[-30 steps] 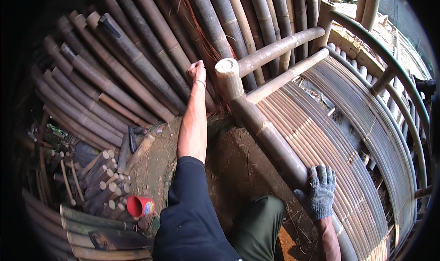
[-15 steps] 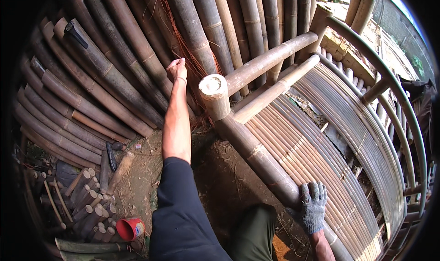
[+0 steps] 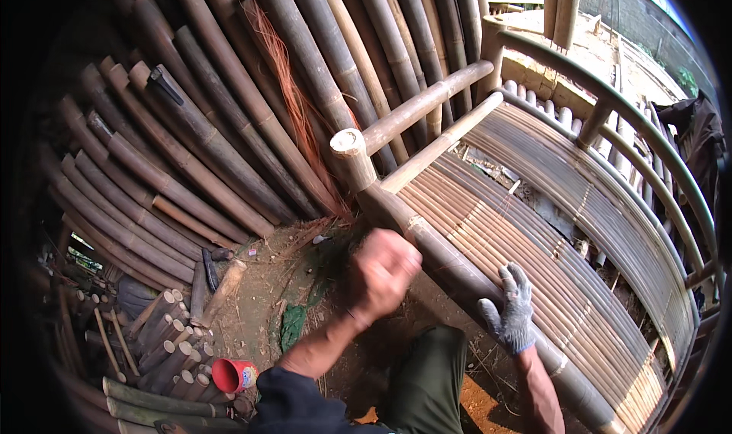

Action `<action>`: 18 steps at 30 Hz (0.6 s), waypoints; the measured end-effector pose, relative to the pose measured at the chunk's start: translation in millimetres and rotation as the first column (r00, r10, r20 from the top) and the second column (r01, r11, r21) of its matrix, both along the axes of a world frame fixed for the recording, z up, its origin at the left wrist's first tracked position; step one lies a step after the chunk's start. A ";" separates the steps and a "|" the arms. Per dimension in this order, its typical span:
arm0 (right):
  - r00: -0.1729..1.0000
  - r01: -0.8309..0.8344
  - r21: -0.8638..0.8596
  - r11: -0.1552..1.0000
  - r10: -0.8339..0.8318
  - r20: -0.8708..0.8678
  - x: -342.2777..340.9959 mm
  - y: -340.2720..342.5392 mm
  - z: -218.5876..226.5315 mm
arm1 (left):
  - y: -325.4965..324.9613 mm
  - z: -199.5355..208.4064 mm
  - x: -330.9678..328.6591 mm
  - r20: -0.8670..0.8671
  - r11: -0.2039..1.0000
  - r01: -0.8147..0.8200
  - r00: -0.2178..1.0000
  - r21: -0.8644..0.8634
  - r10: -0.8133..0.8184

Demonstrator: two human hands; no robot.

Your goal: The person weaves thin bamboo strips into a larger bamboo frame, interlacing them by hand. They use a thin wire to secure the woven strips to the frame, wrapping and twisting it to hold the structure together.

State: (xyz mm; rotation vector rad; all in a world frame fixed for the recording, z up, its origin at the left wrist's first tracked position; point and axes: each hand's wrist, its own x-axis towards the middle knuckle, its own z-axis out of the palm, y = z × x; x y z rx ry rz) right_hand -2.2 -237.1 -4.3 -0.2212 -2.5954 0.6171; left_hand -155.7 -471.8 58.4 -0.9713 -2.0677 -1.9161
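Note:
My left hand (image 3: 383,274), bare and blurred by motion, is closed in a fist just left of the thick front pole (image 3: 450,259) of a bamboo bench. Whatever its fingers may hold is too small or smeared to name. My right hand (image 3: 512,312) wears a grey knit glove and rests on that pole and the edge of the slatted seat (image 3: 488,232). Its fingers are apart, with the thumb spread to the left, and it grips nothing. Beyond my left hand, a bundle of thin orange-red strands (image 3: 288,76) hangs against upright bamboo poles.
Long bamboo poles (image 3: 221,91) lean in rows at the left and back. Short cut bamboo pieces (image 3: 171,350) are heaped at lower left beside a red bucket (image 3: 232,375). The bench's curved rail (image 3: 648,114) rises at the right. Green cloth (image 3: 293,326) lies on the dirt floor.
My left hand has come back from the orange-red strands toward me, to beside the front pole. My right hand stays at the pole, its fingers and thumb now spread wider. The view has shifted.

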 end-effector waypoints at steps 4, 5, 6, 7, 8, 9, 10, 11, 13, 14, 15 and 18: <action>0.847 0.151 -0.988 0.041 0.510 0.150 76.0 -16.6 30.0 | 56.0 -3.1 160.2 -0.458 0.838 0.459 0.702 -0.295 -0.546; 0.811 0.244 -0.960 -0.135 0.571 0.126 96.0 -16.9 57.8 | 64.1 -2.3 191.3 -0.472 0.791 0.532 0.637 -0.303 -0.610; 0.777 0.335 -0.896 -0.292 0.623 0.087 114.1 -13.4 82.6 | 71.3 3.0 222.2 -0.081 0.585 0.787 0.581 -0.198 -0.810; 0.813 0.163 -0.902 -0.401 0.572 -0.107 137.1 2.4 65.1 | 88.9 -12.9 257.7 -0.029 0.481 0.869 0.482 -0.117 -0.876; 0.829 -0.008 -0.902 -0.432 0.502 -0.248 151.3 7.5 77.7 | 96.1 -23.1 288.4 0.112 0.409 0.908 0.418 -0.097 -0.901; 0.809 -0.016 -0.944 -0.329 0.551 -0.206 170.4 20.4 88.9 | 98.4 -31.9 315.0 0.107 0.430 0.886 0.451 -0.174 -0.886; 0.802 0.002 -0.977 -0.211 0.584 -0.125 188.1 38.0 90.6 | 104.6 -48.7 332.7 0.108 0.439 0.872 0.468 -0.215 -0.877; 0.844 0.000 -0.998 -0.057 0.535 -0.031 208.4 46.8 105.7 | 111.0 -45.7 347.8 0.223 0.415 0.896 0.442 -0.158 -0.869; 0.908 0.092 -0.954 0.285 0.370 0.198 252.0 67.1 139.4 | 134.2 -42.9 359.4 0.304 0.454 0.884 0.466 -0.115 -0.831; 0.919 0.046 -0.901 0.432 0.335 0.207 274.3 75.8 143.2 | 140.8 -39.2 363.3 0.430 0.522 0.851 0.492 -0.055 -0.757; 0.935 0.028 -0.813 0.582 0.272 0.227 298.1 86.8 148.1 | 153.4 -32.1 357.0 0.366 0.645 0.762 0.617 -0.058 -0.696; 0.919 0.138 -0.803 0.579 0.228 0.322 378.8 115.0 154.8 | 172.3 -5.1 325.9 0.517 0.729 0.662 0.568 0.175 -0.640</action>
